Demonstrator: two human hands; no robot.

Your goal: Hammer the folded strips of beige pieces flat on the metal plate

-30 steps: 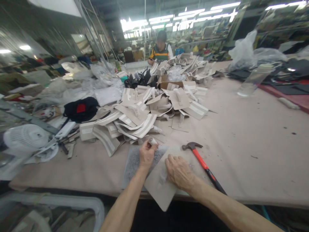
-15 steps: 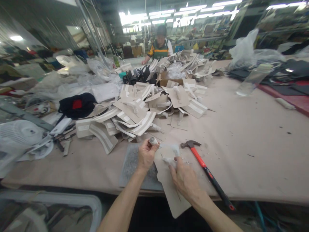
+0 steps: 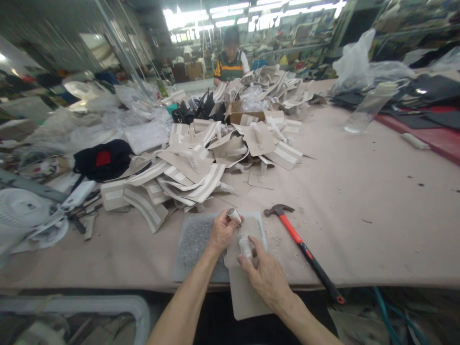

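My left hand [image 3: 221, 233] is closed round a small white cylinder-shaped tool [image 3: 235, 215], held upright over a grey pitted slab [image 3: 196, 244] at the table's near edge. My right hand [image 3: 264, 274] pinches a white strap [image 3: 245, 245] fixed to a beige cut panel [image 3: 246, 293]. The panel lies partly on the slab and hangs over the table edge toward me. The tool's tip sits at the top end of the strap.
A red-handled hammer [image 3: 302, 249] lies on the table just right of the slab. A big heap of beige panels [image 3: 201, 163] with white strips fills the middle. A white fan [image 3: 25, 211] stands left, a plastic bottle [image 3: 366, 108] far right, a person [image 3: 230, 60] at the far end.
The beige panel was turned from slanting to lengthwise toward me. My right hand went from lying flat on it to pinching the white strap. The camera view tilted downward a little.
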